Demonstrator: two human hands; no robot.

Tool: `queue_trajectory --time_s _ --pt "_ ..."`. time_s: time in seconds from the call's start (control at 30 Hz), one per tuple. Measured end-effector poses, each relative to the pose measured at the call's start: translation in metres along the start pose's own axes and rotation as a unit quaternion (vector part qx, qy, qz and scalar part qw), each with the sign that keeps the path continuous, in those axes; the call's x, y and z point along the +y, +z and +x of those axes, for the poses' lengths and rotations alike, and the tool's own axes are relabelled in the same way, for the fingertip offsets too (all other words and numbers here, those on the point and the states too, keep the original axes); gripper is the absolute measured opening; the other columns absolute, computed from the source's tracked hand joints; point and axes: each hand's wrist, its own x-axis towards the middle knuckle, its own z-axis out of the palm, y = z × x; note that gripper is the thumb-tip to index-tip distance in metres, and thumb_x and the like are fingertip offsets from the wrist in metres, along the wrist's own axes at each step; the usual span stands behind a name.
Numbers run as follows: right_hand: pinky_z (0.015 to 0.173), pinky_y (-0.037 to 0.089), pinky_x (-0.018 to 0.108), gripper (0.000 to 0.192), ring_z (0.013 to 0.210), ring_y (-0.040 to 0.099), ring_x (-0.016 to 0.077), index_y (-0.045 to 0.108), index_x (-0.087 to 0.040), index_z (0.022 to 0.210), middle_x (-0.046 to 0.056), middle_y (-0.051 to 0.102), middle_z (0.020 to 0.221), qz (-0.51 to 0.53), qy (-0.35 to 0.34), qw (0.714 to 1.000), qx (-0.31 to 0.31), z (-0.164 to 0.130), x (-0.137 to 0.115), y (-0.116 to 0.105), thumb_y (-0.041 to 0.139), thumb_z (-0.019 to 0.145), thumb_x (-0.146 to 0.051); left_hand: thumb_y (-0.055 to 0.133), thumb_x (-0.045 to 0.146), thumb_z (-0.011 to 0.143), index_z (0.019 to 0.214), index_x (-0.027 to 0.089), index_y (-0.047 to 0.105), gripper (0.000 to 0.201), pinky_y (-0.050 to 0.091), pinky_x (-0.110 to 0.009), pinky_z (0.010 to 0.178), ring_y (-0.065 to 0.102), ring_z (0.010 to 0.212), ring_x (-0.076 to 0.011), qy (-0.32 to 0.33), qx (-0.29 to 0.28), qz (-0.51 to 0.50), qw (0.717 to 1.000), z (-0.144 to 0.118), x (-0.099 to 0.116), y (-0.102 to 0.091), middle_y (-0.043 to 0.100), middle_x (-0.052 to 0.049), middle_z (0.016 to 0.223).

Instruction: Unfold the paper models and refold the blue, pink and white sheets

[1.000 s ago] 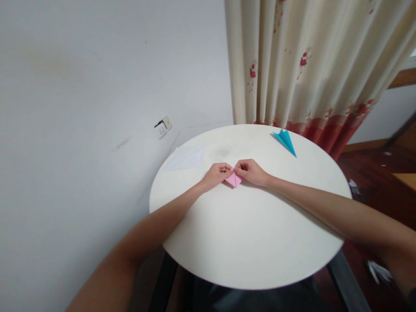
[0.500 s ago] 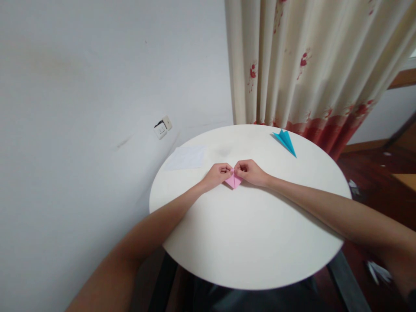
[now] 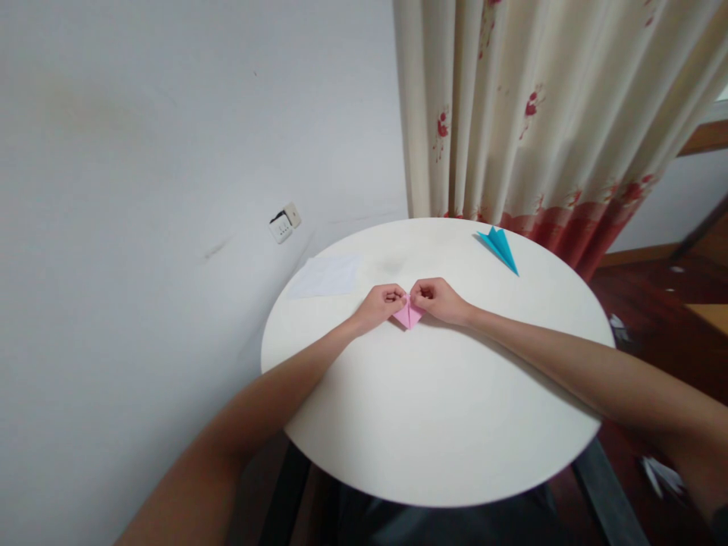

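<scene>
A small piece of folded pink paper (image 3: 409,315) is held between my two hands above the middle of the round white table. Its lower corner points toward me, and a crease runs down its centre. My left hand (image 3: 382,305) pinches its upper left side with curled fingers. On the upper right side, my right hand (image 3: 437,299) grips it the same way, thumb and fingertips close to those of the left. The fingers cover the paper's upper part.
The white table (image 3: 444,409) has a blue paper plane (image 3: 500,249) at its back right. White paper (image 3: 326,274) lies at the back left, near the wall with a socket (image 3: 280,227). A patterned curtain (image 3: 512,114) hangs behind the table.
Both hands keep their hold on the pink paper and have shifted only very slightly away from me. Everything else stays in place.
</scene>
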Motion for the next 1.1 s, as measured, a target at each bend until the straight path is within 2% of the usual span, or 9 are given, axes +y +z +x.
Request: queue_trajectory --time_s 0.83,1.1 --pt "0.059 0.04 0.026 0.011 0.062 0.05 0.0127 0.064 -0.016 0.072 0.0 0.06 0.066 -0.006 -0.006 1.0 0.009 0.0027 0.0046 -0.0028 0.058 0.074 -0.026 0.07 0.039 0.081 0.08 0.014 0.069 0.025 0.046 -0.026 0.066 0.059 0.069 -0.0142 0.01 0.015 -0.002 1.0 0.0009 -0.001 -0.0004 0.067 -0.003 0.076" --pt "0.06 0.042 0.027 0.012 0.061 0.052 0.0131 0.064 -0.016 0.071 0.0 0.061 0.064 0.004 -0.006 0.999 0.043 0.0067 0.0054 -0.0087 0.059 0.073 -0.027 0.07 0.039 0.078 0.079 0.015 0.069 0.025 0.044 -0.025 0.066 0.057 0.07 -0.0144 0.019 0.083 0.014 0.996 0.0037 -0.0024 -0.0055 0.066 -0.002 0.074"
